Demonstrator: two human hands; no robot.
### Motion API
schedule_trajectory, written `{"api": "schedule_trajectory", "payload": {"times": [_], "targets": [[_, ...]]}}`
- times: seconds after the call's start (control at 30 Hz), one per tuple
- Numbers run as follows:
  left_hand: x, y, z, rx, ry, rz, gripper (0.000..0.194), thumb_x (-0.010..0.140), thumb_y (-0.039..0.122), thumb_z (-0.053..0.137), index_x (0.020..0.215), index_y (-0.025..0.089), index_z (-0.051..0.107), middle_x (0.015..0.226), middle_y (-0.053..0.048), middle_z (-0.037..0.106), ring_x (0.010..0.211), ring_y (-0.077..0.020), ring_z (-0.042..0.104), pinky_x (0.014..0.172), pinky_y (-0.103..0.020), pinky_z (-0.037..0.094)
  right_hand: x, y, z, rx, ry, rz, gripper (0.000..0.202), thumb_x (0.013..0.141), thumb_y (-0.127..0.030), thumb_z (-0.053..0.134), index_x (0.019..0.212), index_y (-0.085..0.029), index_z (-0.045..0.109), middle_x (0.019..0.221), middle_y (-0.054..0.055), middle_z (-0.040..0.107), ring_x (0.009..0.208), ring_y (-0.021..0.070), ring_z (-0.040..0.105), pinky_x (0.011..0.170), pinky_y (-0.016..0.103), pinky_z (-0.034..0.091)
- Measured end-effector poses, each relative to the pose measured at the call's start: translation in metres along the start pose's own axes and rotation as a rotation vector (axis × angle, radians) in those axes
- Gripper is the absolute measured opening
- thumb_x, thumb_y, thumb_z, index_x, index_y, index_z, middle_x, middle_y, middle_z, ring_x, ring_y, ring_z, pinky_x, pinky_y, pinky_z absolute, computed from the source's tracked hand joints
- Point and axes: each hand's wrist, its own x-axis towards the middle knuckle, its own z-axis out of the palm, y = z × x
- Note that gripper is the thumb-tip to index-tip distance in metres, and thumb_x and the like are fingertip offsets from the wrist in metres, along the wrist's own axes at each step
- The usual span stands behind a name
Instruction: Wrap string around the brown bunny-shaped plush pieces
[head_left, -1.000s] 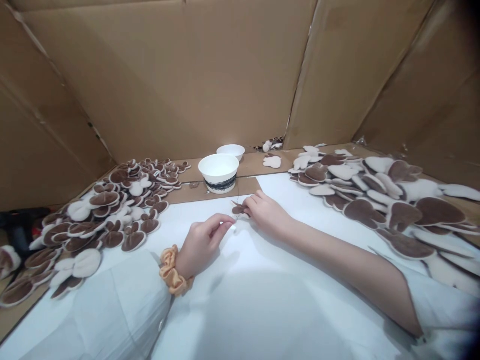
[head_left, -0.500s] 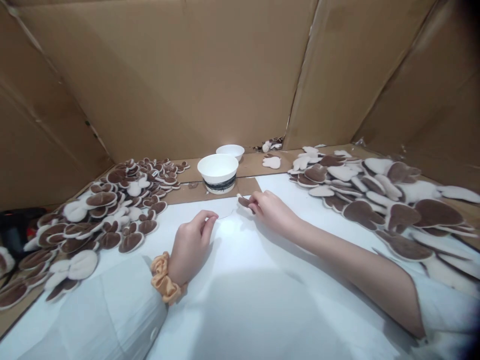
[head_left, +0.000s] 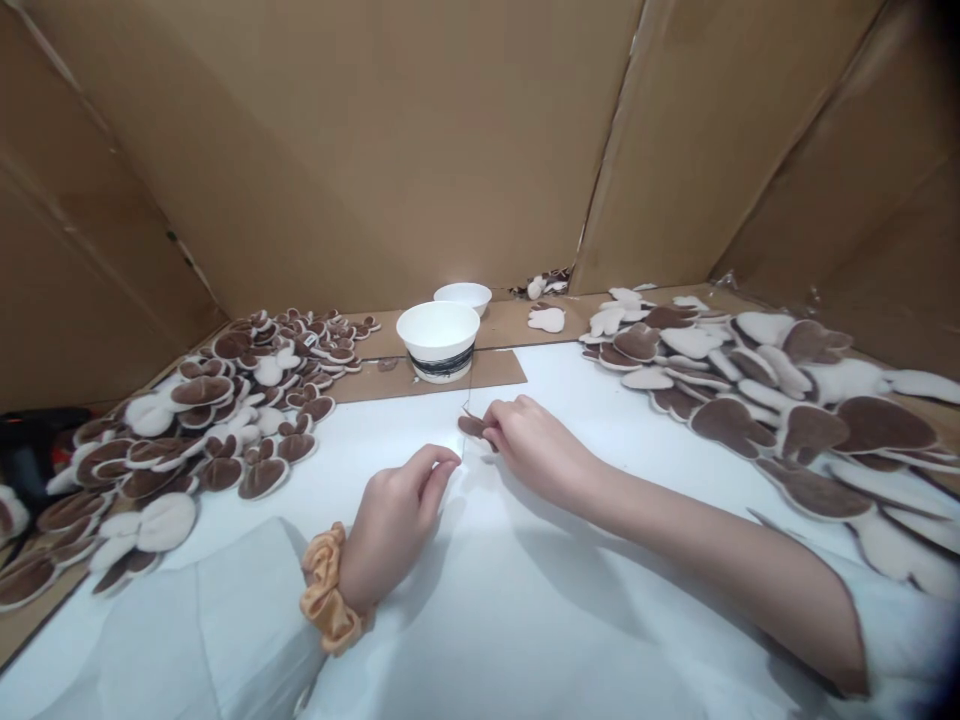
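Observation:
My right hand [head_left: 538,448] pinches a small brown plush piece [head_left: 471,427] over the white table surface [head_left: 495,590], its far end sticking out past the fingertips. Just left of it and nearer to me, my left hand [head_left: 397,515] has thumb and forefinger pressed together on a fine thread [head_left: 463,460] that runs up toward the piece. A thin line also rises above the piece toward the bowls. Whether a needle is between the left fingertips is too small to tell. An orange scrunchie [head_left: 328,590] circles my left wrist.
A white bowl [head_left: 437,325] with a black band stands beyond my hands, a second white bowl [head_left: 480,298] behind it. Brown-and-white rabbit-shaped plush pieces [head_left: 202,392] heap up at left. Larger plush pieces [head_left: 727,428] pile at right. Cardboard walls [head_left: 360,150] enclose the back and sides.
My left hand has moved right and slightly nearer to me, closer to the right hand. The plush piece has turned and shifted left, now showing its brown side.

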Motion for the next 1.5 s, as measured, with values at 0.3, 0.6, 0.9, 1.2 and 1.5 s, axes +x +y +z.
{"api": "schedule_trajectory", "payload": {"times": [0.3, 0.6, 0.9, 1.2, 1.5], "targets": [[0.001, 0.001, 0.001, -0.034, -0.008, 0.031, 0.014, 0.086, 0.026, 0.042, 0.087, 0.022, 0.055, 0.060, 0.004, 0.056, 0.050, -0.0101, 0.048, 0.051, -0.018, 0.032, -0.001, -0.004, 0.008, -0.124, -0.056, -0.068, 0.012, 0.083, -0.009, 0.041, 0.080, -0.010, 0.053, 0.081, 0.011, 0.060, 0.079, 0.0206, 0.048, 0.061, 0.026, 0.031], [0.008, 0.007, -0.001, -0.117, -0.001, 0.070, 0.015, 0.086, 0.025, 0.043, 0.087, 0.022, 0.057, 0.077, 0.003, 0.063, 0.063, -0.0107, 0.056, 0.061, -0.018, 0.037, -0.001, -0.003, 0.015, -0.198, -0.052, -0.205, 0.011, 0.083, -0.010, 0.044, 0.077, -0.010, 0.053, 0.075, 0.010, 0.058, 0.076, 0.0214, 0.048, 0.063, 0.027, 0.032], [0.036, -0.014, -0.013, -0.313, -0.112, -0.021, 0.020, 0.082, 0.031, 0.048, 0.078, 0.016, 0.060, 0.073, 0.000, 0.063, 0.067, -0.0147, 0.058, 0.060, -0.020, 0.041, -0.003, -0.003, 0.023, -0.284, 0.111, -0.550, 0.022, 0.086, -0.014, 0.039, 0.071, -0.008, 0.054, 0.068, 0.010, 0.055, 0.065, 0.0192, 0.043, 0.060, 0.029, 0.034], [0.045, -0.025, -0.013, -0.532, -0.209, -0.074, 0.022, 0.077, 0.032, 0.051, 0.078, 0.011, 0.059, 0.077, -0.005, 0.062, 0.068, -0.0163, 0.056, 0.062, -0.023, 0.044, -0.002, 0.002, 0.025, -0.262, 0.274, -0.741, 0.021, 0.085, -0.010, 0.038, 0.072, -0.007, 0.055, 0.069, 0.011, 0.054, 0.065, 0.0180, 0.039, 0.059, 0.029, 0.035], [0.032, -0.023, -0.009, -0.243, -0.115, 0.060, 0.018, 0.084, 0.025, 0.042, 0.084, 0.016, 0.058, 0.072, 0.000, 0.060, 0.061, -0.0117, 0.052, 0.058, -0.019, 0.038, 0.002, 0.006, 0.020, 0.051, 0.354, -0.474, 0.013, 0.085, -0.013, 0.041, 0.077, -0.011, 0.051, 0.073, 0.008, 0.056, 0.071, 0.0186, 0.043, 0.062, 0.028, 0.038]]}}
